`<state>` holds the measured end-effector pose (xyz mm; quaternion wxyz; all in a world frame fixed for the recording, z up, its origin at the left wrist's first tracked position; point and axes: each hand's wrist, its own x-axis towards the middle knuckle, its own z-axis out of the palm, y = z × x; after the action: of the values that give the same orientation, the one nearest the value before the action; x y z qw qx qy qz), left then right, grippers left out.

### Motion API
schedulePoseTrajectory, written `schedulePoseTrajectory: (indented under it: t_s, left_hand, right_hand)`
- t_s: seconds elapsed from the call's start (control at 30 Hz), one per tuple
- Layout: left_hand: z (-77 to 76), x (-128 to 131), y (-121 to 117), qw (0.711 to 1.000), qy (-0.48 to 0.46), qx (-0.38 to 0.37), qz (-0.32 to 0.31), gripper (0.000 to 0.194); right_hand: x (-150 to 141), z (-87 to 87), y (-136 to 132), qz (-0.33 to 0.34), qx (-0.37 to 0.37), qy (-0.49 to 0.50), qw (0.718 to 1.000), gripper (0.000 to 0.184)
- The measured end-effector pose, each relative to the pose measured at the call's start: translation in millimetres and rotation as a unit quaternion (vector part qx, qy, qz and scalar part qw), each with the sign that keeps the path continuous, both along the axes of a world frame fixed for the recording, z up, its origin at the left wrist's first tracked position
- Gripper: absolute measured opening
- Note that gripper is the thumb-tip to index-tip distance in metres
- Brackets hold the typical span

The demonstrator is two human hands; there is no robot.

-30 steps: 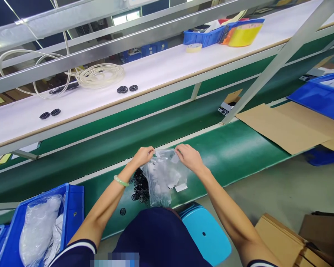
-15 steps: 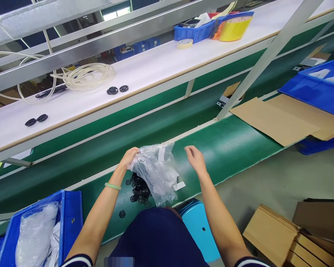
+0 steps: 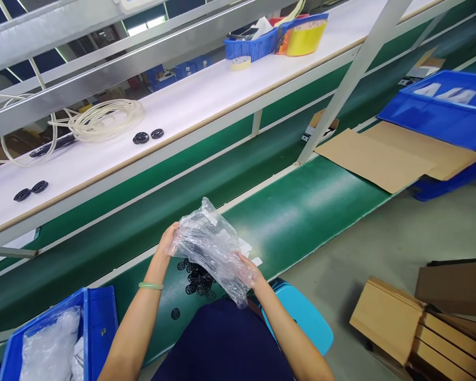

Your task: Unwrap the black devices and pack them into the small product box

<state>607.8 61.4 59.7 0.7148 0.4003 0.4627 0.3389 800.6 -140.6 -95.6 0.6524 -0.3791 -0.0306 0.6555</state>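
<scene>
A clear plastic bag stretches between my two hands above the green work surface. My left hand grips its left end, fingers closed on the film. At the bag's lower right side, my right hand has its fingers on the plastic, partly covered by it. White slips of paper show at the bag's right edge. Beneath and left of the bag lies a pile of small black round parts, partly hidden by it. One single black round part sits apart, nearer to me.
On the left stands a blue bin holding plastic bags. Flat cardboard and a blue crate are at the right. A white shelf carries coiled tubing and several black parts. A blue stool and cartons stand below.
My right hand has moved left and down from beside the bag and taken hold of it. The bag is now spread between both hands. The view has shifted slightly.
</scene>
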Motion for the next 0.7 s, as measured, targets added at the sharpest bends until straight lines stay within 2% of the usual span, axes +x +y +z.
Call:
schedulePoseTrajectory:
  t_s: [0.1,0.17,0.3,0.43,0.57,0.7]
  left_hand:
    - [-0.7,-9,-5,1.0,-0.006,-0.006,0.005,0.023]
    - [-2.6,-14,-10,1.0,-0.011,-0.009,0.005,0.02]
    - [-5.9,-16,-21,0.999,-0.018,-0.026,-0.015,0.017]
    - [-5.2,-17,-29,0.998,-0.021,-0.048,-0.043,0.015]
    - [-0.8,-19,-34,0.997,-0.021,-0.055,-0.056,0.015]
    - [6.6,-19,-37,0.996,-0.024,-0.056,-0.065,0.017]
  right_hand:
    - [20,12.2,4,-0.083,0.044,-0.007,0.996,0.019]
    - [27,23.9,3,-0.098,0.072,-0.013,0.993,0.026]
    - [16,47.3,9,-0.007,0.103,-0.04,0.994,0.043]
    - [-5,63.6,33,0.09,0.121,-0.104,0.983,0.042]
    - [-14,71.4,55,0.1,0.141,-0.169,0.97,0.031]
    - [-19,70.8,67,0.089,0.139,-0.165,0.972,0.04]
